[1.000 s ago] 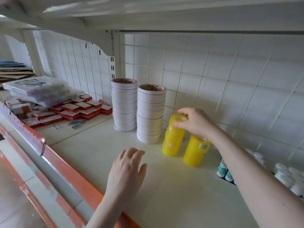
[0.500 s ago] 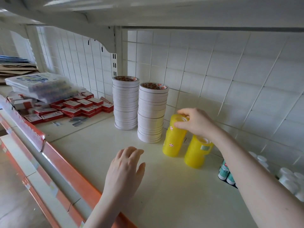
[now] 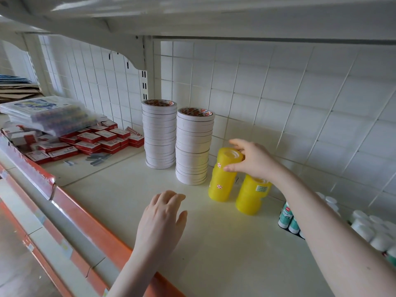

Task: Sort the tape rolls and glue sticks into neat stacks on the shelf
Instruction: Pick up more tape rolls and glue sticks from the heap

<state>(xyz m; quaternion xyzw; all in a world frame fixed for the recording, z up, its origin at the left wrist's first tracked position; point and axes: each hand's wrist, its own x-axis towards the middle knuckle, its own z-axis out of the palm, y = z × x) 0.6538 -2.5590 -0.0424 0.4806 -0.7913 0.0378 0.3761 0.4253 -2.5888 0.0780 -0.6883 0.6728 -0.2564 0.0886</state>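
Yellow tape rolls form two stacks on the shelf (image 3: 214, 243): the taller yellow stack (image 3: 222, 179) stands just right of two white tape stacks (image 3: 192, 146), the shorter yellow stack (image 3: 250, 196) beside it. The right hand (image 3: 252, 159) pinches the taller stack's top roll between thumb and fingers. The left hand (image 3: 162, 219) hovers over the shelf, fingers relaxed, holding nothing. Glue sticks (image 3: 288, 217) stand at the right.

A cream shelf board (image 3: 214, 243) with an orange front edge strip (image 3: 90, 224) runs under another white shelf (image 3: 214, 9) held by a curved bracket (image 3: 120, 50). Behind it stands a white wire grid back panel (image 3: 278, 93) with a slotted upright (image 3: 147, 82). Soft daylight falls from the left, where red staple boxes (image 3: 90, 140) lie under clear plastic packs (image 3: 47, 112).
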